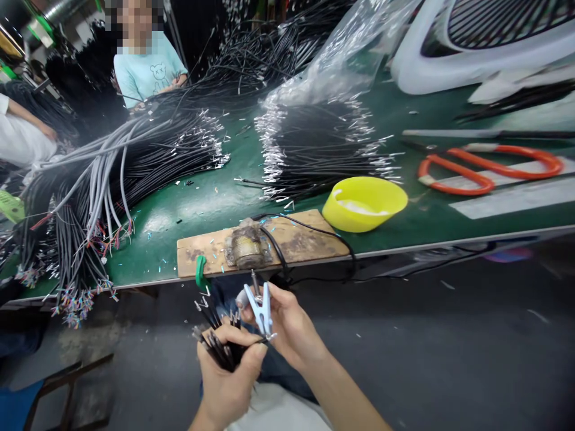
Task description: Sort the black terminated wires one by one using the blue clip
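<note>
My left hand [230, 374] is closed round a bundle of black cables [220, 347] whose stripped ends stick out to the upper left. Between its thumb and forefinger one cable is pinched, its bare end pointing right. My right hand [287, 326] grips a light-blue plastic clip [261, 312] shaped like a clothes peg, close to that cable end. A slim metal tip rises behind the clip; what it belongs to is partly hidden by my fingers. Just beyond both hands, a stained metal block [248, 244] sits on a wooden board [309, 236] at the table edge.
On the green table [171, 206] lie stacks of black cables [318, 143], grey cables [105, 173], a yellow dish [345, 212], orange-handled scissors [467, 173] and a plastic bag [341, 60]. A green hook [200, 272] hangs over the board. A person [148, 69] sits across the table; another's sleeve shows left.
</note>
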{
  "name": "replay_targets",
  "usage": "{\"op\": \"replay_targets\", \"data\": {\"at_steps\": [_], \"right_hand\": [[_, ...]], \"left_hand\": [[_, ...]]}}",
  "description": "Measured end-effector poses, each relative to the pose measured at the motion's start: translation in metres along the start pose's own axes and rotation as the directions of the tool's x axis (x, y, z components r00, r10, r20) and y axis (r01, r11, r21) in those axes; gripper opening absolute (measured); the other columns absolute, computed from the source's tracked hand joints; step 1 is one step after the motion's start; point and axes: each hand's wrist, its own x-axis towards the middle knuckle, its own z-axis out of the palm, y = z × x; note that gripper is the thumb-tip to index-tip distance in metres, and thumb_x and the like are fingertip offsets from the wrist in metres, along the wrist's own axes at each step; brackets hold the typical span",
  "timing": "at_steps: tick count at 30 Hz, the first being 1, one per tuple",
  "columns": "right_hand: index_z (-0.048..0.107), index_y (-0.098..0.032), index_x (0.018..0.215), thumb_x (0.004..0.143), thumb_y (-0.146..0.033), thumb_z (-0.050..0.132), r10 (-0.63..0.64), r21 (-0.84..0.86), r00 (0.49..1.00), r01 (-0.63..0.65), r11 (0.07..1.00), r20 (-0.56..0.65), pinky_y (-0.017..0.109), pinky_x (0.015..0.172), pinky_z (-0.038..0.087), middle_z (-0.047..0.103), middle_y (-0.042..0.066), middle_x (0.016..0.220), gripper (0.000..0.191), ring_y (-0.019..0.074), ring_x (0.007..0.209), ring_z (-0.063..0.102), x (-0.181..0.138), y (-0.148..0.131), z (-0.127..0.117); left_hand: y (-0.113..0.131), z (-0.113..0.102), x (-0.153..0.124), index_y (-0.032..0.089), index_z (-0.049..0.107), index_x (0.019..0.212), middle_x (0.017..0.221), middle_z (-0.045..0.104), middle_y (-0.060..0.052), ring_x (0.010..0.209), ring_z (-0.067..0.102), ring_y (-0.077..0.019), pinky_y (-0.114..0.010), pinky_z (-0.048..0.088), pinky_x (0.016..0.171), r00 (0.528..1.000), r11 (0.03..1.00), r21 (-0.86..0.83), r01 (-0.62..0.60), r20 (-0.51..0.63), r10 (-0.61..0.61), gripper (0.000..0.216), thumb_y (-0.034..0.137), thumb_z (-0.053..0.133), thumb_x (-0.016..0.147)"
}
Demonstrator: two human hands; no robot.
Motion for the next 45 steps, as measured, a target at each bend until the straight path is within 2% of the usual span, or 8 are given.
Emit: {"op": "replay_targets", "data": {"at_steps": [7, 11, 16, 21, 26, 31, 38, 45], "right_hand": [[0.064, -0.018, 0.061, 0.057, -0.052, 0.070, -0.042, 0.011, 0.993, 0.043, 0.999, -0.108, 0.025, 0.051, 0.039, 0.061, 0.000, 0.056, 0.034, 0.0141, 0.053, 0.051, -0.002, 0.018, -0.030], [0.056, -0.017, 0.049, 0.058, -0.046, 0.072, -0.192, -0.228, 0.970, 0.155, 0.961, -0.152, 0.023, 0.049, 0.034, 0.049, -0.003, 0.049, 0.034, 0.0101, 0.050, 0.041, -0.013, 0.020, -0.041], [0.060, -0.018, 0.058, 0.066, -0.043, 0.063, -0.380, -0.628, 0.916, 0.218, 0.747, -0.133, 0.024, 0.049, 0.036, 0.050, -0.001, 0.053, 0.027, 0.0129, 0.052, 0.045, -0.032, 0.026, -0.055], [0.066, -0.019, 0.068, 0.071, -0.031, 0.062, -0.287, -0.843, 0.940, 0.304, 0.445, 0.187, 0.026, 0.052, 0.039, 0.052, 0.000, 0.057, 0.013, 0.0146, 0.054, 0.048, -0.043, 0.039, -0.061], [0.067, -0.020, 0.071, 0.075, -0.021, 0.059, -0.156, -0.843, 0.927, 0.375, 0.385, 0.341, 0.026, 0.056, 0.043, 0.057, 0.002, 0.063, 0.009, 0.0165, 0.061, 0.055, -0.048, 0.050, -0.055], [0.059, -0.019, 0.059, 0.079, -0.022, 0.053, -0.289, -0.797, 0.893, 0.441, 0.414, 0.344, 0.025, 0.054, 0.041, 0.055, 0.002, 0.060, 0.021, 0.0153, 0.058, 0.052, -0.046, 0.049, -0.051], [0.054, -0.019, 0.054, 0.082, -0.030, 0.052, -0.389, -0.796, 0.881, 0.430, 0.426, 0.267, 0.025, 0.051, 0.037, 0.052, 0.000, 0.053, 0.030, 0.0137, 0.052, 0.048, -0.043, 0.047, -0.053], [0.049, -0.020, 0.053, 0.080, -0.024, 0.052, -0.536, -0.801, 0.784, 0.521, 0.295, 0.313, 0.025, 0.047, 0.035, 0.047, -0.001, 0.051, 0.028, 0.0130, 0.049, 0.044, -0.039, 0.040, -0.036]], "left_hand": [[-0.002, -0.003, -0.002, 0.022, 0.066, 0.058, 0.054, 0.064, -0.006, 0.050, 0.057, -0.0194, -0.032, 0.047, 0.050, 0.998, 0.999, 0.034, 0.037, 0.054, -0.039, 0.017, 0.038, 0.068, 0.064], [-0.004, -0.010, -0.003, 0.022, 0.070, 0.064, 0.063, 0.067, -0.008, 0.058, 0.059, -0.0204, -0.032, 0.048, 0.056, 0.986, 0.988, 0.083, 0.131, 0.094, -0.139, 0.016, 0.038, 0.068, 0.065], [-0.025, -0.013, -0.016, 0.016, 0.072, 0.069, 0.046, 0.051, 0.000, 0.036, 0.038, -0.0075, -0.021, 0.031, 0.036, 0.928, 0.937, 0.114, 0.331, 0.142, -0.345, 0.029, 0.043, 0.062, 0.069], [-0.061, -0.009, -0.046, 0.012, 0.062, 0.063, 0.042, 0.036, 0.007, 0.037, 0.029, -0.0045, -0.019, 0.024, 0.037, 0.827, 0.828, -0.031, 0.560, 0.083, -0.556, 0.034, 0.045, 0.071, 0.056], [-0.074, -0.017, -0.061, 0.015, 0.058, 0.065, 0.051, 0.049, 0.002, 0.048, 0.042, -0.0097, -0.024, 0.035, 0.049, 0.820, 0.812, -0.117, 0.572, 0.114, -0.561, 0.032, 0.043, 0.072, 0.057], [-0.066, -0.022, -0.056, 0.015, 0.050, 0.059, 0.048, 0.050, 0.003, 0.045, 0.043, -0.0080, -0.022, 0.034, 0.046, 0.826, 0.829, -0.055, 0.556, 0.148, -0.544, 0.043, 0.051, 0.073, 0.055], [-0.061, -0.011, -0.041, 0.017, 0.041, 0.064, 0.038, 0.032, 0.013, 0.028, 0.023, 0.0010, -0.015, 0.019, 0.030, 0.806, 0.747, -0.309, 0.589, 0.152, -0.572, 0.057, 0.060, 0.073, 0.047], [-0.046, -0.005, -0.032, 0.016, 0.045, 0.069, 0.035, 0.030, 0.014, 0.029, 0.022, 0.0004, -0.014, 0.018, 0.032, 0.844, 0.802, -0.280, 0.528, 0.065, -0.533, 0.053, 0.056, 0.075, 0.050]]}}
